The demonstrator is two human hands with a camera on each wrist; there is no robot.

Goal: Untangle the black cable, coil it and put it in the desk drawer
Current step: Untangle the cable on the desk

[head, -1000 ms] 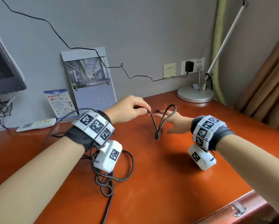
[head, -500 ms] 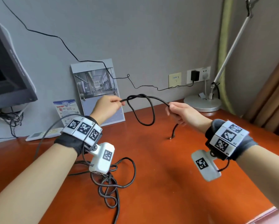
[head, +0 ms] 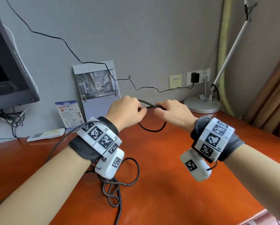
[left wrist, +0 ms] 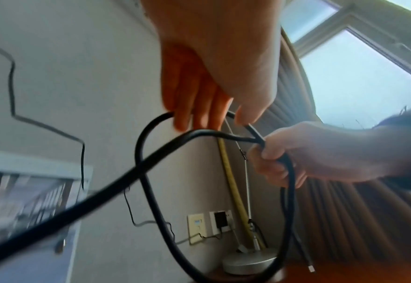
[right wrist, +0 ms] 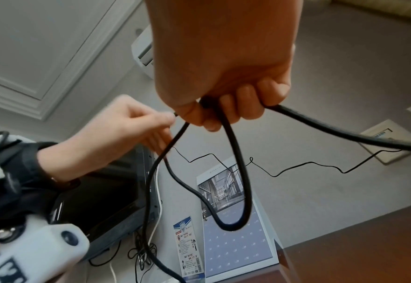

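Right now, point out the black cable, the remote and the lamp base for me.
black cable (head: 152, 129): head view, bottom of the hanging loop.
remote (head: 46, 134): head view, middle of its white body.
lamp base (head: 202, 105): head view, top of the round disc.

My desk corner in what looks like a hotel or dormitory room: a red-brown wooden desk (head: 176, 184), wall-mounted screen (head: 8, 75), calendar (head: 98, 90), silver desk lamp (head: 202, 104), wall sockets (head: 198, 77) and brown curtains (head: 270, 98).
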